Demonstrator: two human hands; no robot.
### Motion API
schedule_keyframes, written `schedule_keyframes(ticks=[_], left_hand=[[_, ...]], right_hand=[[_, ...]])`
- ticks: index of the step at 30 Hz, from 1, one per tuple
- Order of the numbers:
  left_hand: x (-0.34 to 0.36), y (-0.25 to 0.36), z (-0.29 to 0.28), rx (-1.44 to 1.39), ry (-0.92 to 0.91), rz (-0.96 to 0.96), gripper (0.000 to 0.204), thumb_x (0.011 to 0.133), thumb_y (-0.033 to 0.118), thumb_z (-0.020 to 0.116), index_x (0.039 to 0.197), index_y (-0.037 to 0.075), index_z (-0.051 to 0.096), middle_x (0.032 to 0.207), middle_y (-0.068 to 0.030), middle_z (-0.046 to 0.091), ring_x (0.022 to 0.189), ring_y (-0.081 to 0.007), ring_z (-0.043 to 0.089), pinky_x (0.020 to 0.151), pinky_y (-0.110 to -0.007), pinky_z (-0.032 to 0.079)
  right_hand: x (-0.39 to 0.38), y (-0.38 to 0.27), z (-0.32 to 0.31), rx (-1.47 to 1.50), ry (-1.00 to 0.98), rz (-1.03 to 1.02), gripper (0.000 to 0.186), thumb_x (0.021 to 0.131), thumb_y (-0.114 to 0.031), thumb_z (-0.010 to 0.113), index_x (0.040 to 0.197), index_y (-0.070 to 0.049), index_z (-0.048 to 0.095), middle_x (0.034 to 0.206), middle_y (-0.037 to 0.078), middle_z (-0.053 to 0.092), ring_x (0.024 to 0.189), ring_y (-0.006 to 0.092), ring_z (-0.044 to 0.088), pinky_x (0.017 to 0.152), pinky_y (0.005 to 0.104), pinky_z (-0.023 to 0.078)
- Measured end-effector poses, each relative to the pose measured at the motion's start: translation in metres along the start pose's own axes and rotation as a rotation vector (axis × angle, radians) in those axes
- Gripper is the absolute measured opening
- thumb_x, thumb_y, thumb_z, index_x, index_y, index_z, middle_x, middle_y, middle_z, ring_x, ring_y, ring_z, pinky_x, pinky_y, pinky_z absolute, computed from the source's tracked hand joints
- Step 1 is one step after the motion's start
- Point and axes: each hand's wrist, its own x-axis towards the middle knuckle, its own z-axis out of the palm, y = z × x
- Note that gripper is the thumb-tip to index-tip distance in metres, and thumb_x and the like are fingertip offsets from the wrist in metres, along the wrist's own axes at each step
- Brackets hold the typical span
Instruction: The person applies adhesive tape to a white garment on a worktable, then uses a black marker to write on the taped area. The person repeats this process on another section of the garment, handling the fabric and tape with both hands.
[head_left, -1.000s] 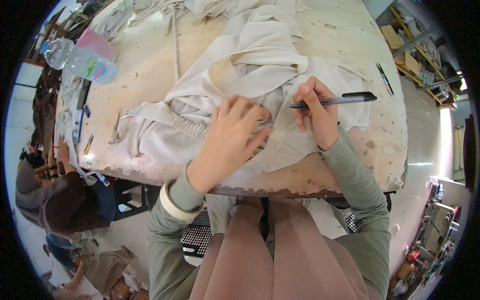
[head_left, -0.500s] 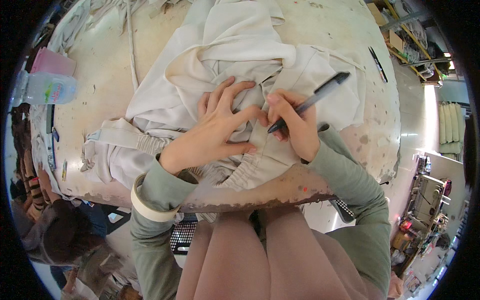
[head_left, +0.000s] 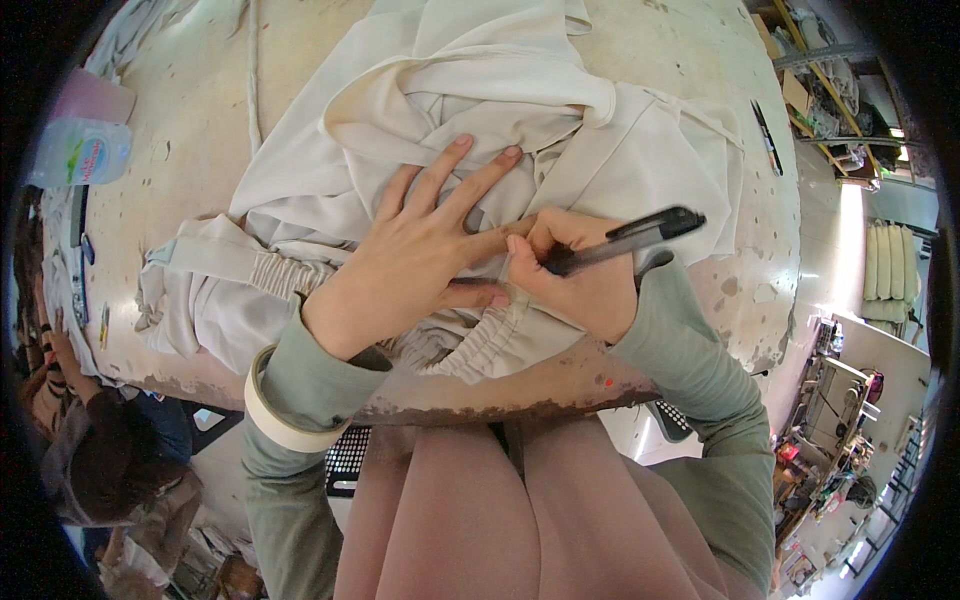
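Cream garment [head_left: 480, 75] on table [head_left: 190, 140], spreading to 12 o'clock of fingertips. Left hand [head_left: 400, 255]: fingers fanned wide on fabric, gripping nothing; elastic gathers [head_left: 490, 345] at thumb tip's 6 o'clock. Right hand [head_left: 585, 280]: fingers curled round black pen [head_left: 637, 236], barrel toward 2 o'clock, tip hidden.

The cream garment [head_left: 480, 85] lies rumpled before me, a gathered edge [head_left: 487, 345] toward me; over it slants my grey-barrelled pen [head_left: 635, 238], black end rightward.
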Motion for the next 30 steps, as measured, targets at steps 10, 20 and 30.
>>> schedule_keyframes(ticks=[10, 20, 30], left_hand=[[0.000, 0.000, -0.001, -0.032, -0.023, -0.021, 0.059, 0.065, 0.045, 0.073, 0.115, 0.015, 0.065, 0.155, -0.0113, 0.022, 0.141, -0.0396, 0.016, 0.107, -0.054, 0.019], [0.002, 0.001, -0.001, -0.045, -0.021, -0.030, 0.062, 0.064, 0.043, 0.075, 0.119, 0.017, 0.063, 0.155, -0.0102, 0.022, 0.140, -0.0397, 0.017, 0.107, -0.054, 0.019], [0.002, 0.001, -0.001, -0.067, -0.025, -0.036, 0.062, 0.063, 0.041, 0.076, 0.118, 0.016, 0.063, 0.155, -0.0105, 0.021, 0.141, -0.0402, 0.016, 0.107, -0.054, 0.019]], right_hand=[[0.000, 0.006, 0.004, 0.006, -0.014, 0.010, 0.025, 0.083, -0.008, 0.068, 0.067, -0.002, 0.049, 0.061, 0.000, 0.050, 0.058, 0.0040, 0.040, 0.051, 0.0221, 0.035], [0.002, 0.010, 0.001, -0.050, -0.058, -0.063, 0.023, 0.081, -0.005, 0.069, 0.067, -0.002, 0.050, 0.061, 0.000, 0.049, 0.056, 0.0054, 0.041, 0.051, 0.0228, 0.035], [0.004, 0.013, 0.005, -0.046, -0.024, -0.082, 0.023, 0.074, -0.011, 0.069, 0.064, -0.003, 0.050, 0.058, 0.011, 0.049, 0.050, 0.0231, 0.048, 0.049, 0.0346, 0.038]])
